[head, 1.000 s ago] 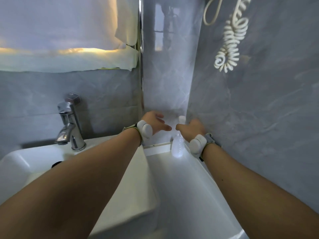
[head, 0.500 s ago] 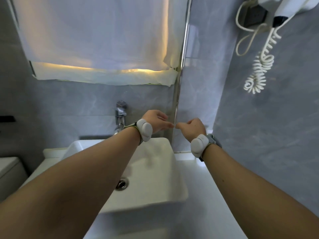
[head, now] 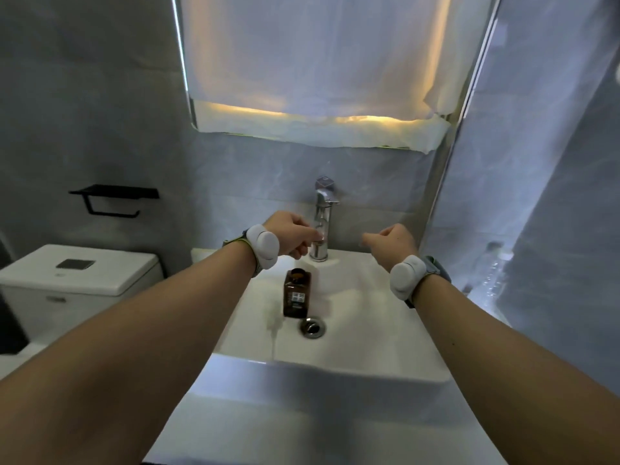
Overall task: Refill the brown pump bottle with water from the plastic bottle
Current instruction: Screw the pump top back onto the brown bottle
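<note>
As left fingers [head: 303, 234] curl, brown bottle [head: 297, 295] stands below.

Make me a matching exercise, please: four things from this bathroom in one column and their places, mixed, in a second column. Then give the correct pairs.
Things
1. brown bottle
2. plastic bottle
3. faucet
4. black holder

Places
A. fixed on the wall above the toilet tank
B. at the back edge of the sink
C. standing inside the sink, beside the drain
D. right of the sink, close to the side wall

Pairs: 1-C, 2-D, 3-B, 4-A
</note>
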A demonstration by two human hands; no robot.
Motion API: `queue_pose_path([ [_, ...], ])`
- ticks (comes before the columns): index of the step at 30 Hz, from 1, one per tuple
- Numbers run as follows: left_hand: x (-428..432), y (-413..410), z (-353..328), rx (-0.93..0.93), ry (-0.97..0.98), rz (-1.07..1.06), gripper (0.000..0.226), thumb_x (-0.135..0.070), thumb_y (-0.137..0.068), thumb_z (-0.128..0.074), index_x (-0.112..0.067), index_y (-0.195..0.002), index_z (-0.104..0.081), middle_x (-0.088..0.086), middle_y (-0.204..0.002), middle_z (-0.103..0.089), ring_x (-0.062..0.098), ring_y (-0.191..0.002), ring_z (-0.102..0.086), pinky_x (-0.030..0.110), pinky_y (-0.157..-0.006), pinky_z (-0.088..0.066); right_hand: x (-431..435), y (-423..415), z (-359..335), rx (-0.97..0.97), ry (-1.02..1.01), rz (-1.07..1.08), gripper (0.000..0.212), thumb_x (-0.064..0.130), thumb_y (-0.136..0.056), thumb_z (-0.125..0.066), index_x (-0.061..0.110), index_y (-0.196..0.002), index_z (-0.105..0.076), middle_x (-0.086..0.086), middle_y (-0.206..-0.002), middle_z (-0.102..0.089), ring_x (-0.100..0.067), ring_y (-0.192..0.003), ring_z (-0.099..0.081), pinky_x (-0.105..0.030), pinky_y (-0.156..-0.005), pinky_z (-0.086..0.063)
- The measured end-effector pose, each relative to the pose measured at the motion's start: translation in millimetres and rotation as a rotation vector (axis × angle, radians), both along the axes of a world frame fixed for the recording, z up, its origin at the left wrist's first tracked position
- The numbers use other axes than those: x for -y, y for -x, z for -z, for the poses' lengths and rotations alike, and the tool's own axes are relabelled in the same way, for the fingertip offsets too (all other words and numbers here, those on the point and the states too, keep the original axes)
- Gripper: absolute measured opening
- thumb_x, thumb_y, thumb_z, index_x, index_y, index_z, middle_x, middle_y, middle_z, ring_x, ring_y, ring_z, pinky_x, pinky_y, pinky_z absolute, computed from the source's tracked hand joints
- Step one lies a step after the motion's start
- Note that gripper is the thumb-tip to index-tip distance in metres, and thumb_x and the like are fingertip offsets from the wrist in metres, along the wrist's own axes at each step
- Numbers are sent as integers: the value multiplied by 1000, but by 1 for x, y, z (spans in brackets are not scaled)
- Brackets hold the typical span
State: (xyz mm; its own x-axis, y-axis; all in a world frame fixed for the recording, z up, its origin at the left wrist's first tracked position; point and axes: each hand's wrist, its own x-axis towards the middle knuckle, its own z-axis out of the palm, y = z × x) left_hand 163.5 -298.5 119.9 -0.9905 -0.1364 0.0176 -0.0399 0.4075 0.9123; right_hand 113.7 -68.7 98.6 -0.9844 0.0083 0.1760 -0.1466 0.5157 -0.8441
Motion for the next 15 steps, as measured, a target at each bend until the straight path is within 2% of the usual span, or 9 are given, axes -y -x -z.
queue_pose_path([
  [5, 38, -2, 35, 95, 6, -74, 16, -17, -93, -80, -4, -92, -71, 7, -74, -71, 15, -52, -67, 23, -48, -53, 26, 3, 32, 126, 36, -96, 35, 38, -60, -75, 15, -62, -48, -9, -65, -49, -23, -60, -44, -38, -58, -41],
  [8, 50, 0, 59, 110, 20, -118, 15, -23, -96, -75, -11, -89, -72, 3, -80, -74, 11, -55, -68, 20, -48, -49, 38, 11, 57, 195, 56, -124, 41, 37, -66, -81, 10, -87, -57, -12, -87, -60, -34, -84, -64, -45, -75, -56],
  [10, 58, 3, 78, 130, 29, -160, 15, -25, -97, -74, -12, -88, -72, 4, -85, -74, 13, -62, -66, 21, -51, -48, 48, 18, 73, 233, 76, -150, 44, 32, -70, -85, 9, -96, -58, -14, -97, -63, -36, -100, -68, -50, -87, -58],
  [12, 62, 7, 95, 176, 42, -177, 15, -25, -97, -74, -13, -89, -71, 5, -90, -74, 15, -68, -65, 23, -56, -50, 55, 21, 86, 275, 82, -176, 49, 27, -73, -88, 8, -106, -58, -16, -109, -65, -36, -106, -67, -55, -94, -58],
  [15, 66, 8, 113, 259, 88, -185, 19, -26, -96, -75, -7, -97, -73, 11, -99, -75, 23, -79, -64, 29, -70, -55, 65, 18, 105, 289, 83, -217, 55, 23, -73, -91, 9, -113, -56, -13, -111, -65, -31, -103, -66, -49, -91, -58],
])
